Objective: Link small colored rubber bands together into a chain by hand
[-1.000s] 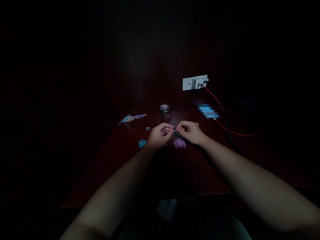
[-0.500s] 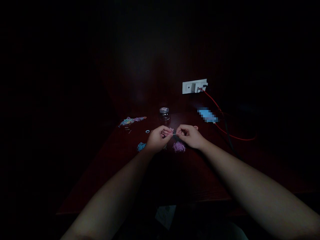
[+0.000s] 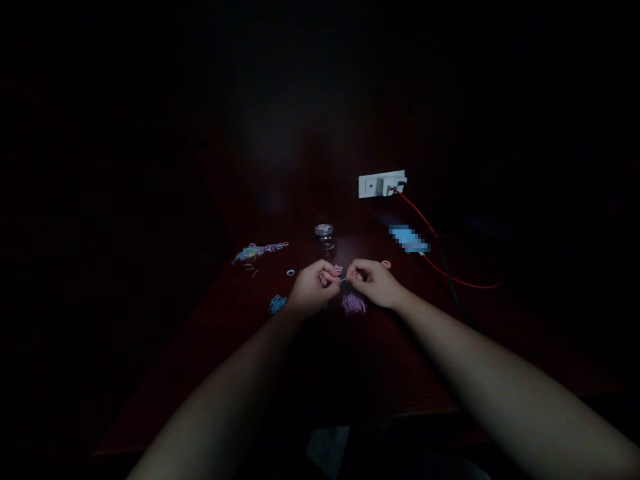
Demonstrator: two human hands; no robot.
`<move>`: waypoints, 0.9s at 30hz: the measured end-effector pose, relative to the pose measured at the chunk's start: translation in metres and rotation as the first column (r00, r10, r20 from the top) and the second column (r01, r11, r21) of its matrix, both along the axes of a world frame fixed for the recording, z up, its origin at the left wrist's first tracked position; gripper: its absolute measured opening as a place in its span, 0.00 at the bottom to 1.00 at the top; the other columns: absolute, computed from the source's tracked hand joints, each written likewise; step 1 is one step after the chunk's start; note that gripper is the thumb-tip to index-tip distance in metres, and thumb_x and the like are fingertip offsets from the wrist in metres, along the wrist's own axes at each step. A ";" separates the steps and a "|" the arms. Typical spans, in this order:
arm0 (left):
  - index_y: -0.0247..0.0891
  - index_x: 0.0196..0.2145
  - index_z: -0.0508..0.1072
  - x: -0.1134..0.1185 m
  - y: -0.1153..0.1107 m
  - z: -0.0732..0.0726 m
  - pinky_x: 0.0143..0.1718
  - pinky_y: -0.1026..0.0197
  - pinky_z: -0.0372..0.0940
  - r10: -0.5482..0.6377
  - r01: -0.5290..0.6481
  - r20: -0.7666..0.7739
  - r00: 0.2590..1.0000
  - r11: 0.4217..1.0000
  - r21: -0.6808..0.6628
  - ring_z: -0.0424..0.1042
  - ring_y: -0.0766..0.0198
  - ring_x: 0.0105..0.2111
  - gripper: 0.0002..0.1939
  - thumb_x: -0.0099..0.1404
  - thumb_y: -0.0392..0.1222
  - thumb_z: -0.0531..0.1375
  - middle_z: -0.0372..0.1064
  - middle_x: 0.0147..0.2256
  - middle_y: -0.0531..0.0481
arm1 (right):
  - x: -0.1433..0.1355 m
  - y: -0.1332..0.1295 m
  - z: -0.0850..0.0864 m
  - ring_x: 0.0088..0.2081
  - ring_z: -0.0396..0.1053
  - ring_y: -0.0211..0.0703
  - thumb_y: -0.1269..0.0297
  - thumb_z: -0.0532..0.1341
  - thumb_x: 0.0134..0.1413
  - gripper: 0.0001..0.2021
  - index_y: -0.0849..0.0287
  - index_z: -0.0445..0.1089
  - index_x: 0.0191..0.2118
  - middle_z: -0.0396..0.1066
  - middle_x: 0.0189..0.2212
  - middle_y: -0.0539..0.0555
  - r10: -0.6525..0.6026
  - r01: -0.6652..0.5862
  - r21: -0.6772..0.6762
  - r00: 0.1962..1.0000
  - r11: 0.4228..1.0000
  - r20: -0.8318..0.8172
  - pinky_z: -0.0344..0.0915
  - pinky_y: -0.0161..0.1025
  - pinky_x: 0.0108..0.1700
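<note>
Between pinched fingertips, my left hand (image 3: 315,288) and my right hand (image 3: 374,281) stretch a small pale elastic band (image 3: 343,280). Its exact shape is hard to make out in the dim light. Below the fingers lies a pile of purple elastic bands (image 3: 354,304). A blue pile of bands (image 3: 277,305) sits left of my left wrist. Some pink bands (image 3: 339,269) show just behind the fingertips. Near my right knuckles lies an orange band (image 3: 386,265), and a single light blue band (image 3: 291,273) rests left of my left hand.
A mixed heap of coloured bands (image 3: 257,251) lies at the back left of the dark red table (image 3: 210,353). Behind my hands stands a clear lidded jar (image 3: 324,237). At right are a blurred blue device (image 3: 409,238), a red cable (image 3: 465,285) and a wall socket (image 3: 369,186) with plugs.
My view has tilted slightly, so the scene sits lower and a little left. Both hands still pinch the band, which now slants between them; their fingers have shifted a little.
</note>
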State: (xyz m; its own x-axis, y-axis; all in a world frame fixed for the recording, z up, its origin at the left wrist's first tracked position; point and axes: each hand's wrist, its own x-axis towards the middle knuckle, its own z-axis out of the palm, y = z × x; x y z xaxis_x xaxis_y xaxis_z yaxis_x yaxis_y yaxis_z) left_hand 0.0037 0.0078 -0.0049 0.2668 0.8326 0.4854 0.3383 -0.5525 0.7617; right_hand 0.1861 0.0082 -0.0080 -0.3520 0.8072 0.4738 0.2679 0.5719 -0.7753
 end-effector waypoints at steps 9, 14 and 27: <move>0.35 0.30 0.68 -0.003 0.001 -0.001 0.24 0.70 0.57 -0.024 0.024 0.023 0.999 1.000 -0.019 0.63 0.72 0.23 0.06 0.51 0.33 0.60 0.66 0.23 0.55 | 0.006 0.006 0.001 0.22 0.51 0.32 0.63 0.60 0.49 0.07 0.62 0.66 0.28 0.56 0.19 0.45 -0.053 0.053 -0.024 0.999 0.998 -0.009 0.48 0.32 0.24; 0.35 0.30 0.69 -0.004 0.002 -0.002 0.24 0.69 0.57 -0.035 0.036 0.036 0.999 0.999 -0.015 0.62 0.73 0.23 0.06 0.51 0.34 0.61 0.66 0.24 0.55 | 0.007 0.006 0.002 0.22 0.52 0.32 0.63 0.59 0.50 0.07 0.62 0.66 0.28 0.56 0.20 0.46 -0.050 0.050 -0.020 0.999 0.999 -0.021 0.49 0.32 0.24; 0.34 0.31 0.71 -0.013 0.003 0.000 0.24 0.69 0.58 -0.007 0.007 -0.037 0.999 1.000 0.019 0.61 0.72 0.23 0.06 0.54 0.38 0.61 0.66 0.25 0.53 | 0.004 0.004 -0.001 0.23 0.54 0.32 0.60 0.60 0.50 0.09 0.62 0.66 0.29 0.59 0.21 0.47 0.033 -0.032 -0.035 0.999 0.999 0.029 0.51 0.32 0.25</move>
State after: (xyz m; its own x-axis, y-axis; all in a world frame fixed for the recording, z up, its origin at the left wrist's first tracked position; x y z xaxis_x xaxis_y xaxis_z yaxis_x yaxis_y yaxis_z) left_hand -0.0090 0.0109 -0.0051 0.2907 0.8215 0.4905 0.3623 -0.5690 0.7382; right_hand 0.1905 0.0118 -0.0089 -0.3914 0.8110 0.4349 0.2729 0.5536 -0.7868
